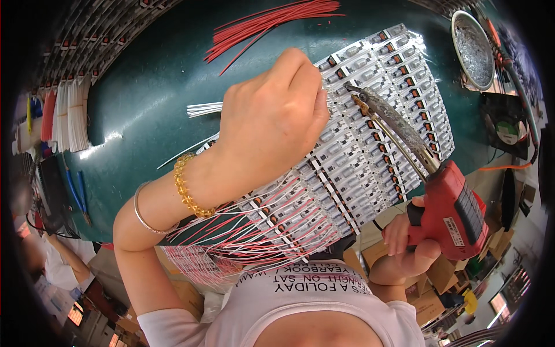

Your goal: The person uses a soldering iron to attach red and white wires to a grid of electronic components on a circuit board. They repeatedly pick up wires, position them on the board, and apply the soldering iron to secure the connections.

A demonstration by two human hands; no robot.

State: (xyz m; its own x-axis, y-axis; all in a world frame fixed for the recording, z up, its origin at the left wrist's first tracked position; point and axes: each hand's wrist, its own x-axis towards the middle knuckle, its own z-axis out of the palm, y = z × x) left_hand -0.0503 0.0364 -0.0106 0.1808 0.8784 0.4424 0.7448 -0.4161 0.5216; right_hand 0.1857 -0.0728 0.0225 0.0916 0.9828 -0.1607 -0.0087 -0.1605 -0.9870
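My left hand (274, 113) is closed, knuckles up, over the upper left part of a panel of small clear-and-metal modules (370, 150) in rows. Its fingertips point down to the modules, and what they pinch is hidden. A red soldering gun (451, 214) is gripped in my right hand (407, 243) at the panel's lower right. Its dark tip and thin feed tube reach up and left over the modules, close to my left fingers. Red and white wires (266, 214) trail from the nearest rows. A thin white wire (188, 150) runs under my left wrist.
Loose red wires (266, 26) lie at the back of the green table (144, 87), and white wires (203, 109) beside my left hand. A round metal dish (473, 49) and small fan (506, 127) stand right. Blue-handled tweezers or pliers (77, 191) and bundled tubes (70, 115) lie left.
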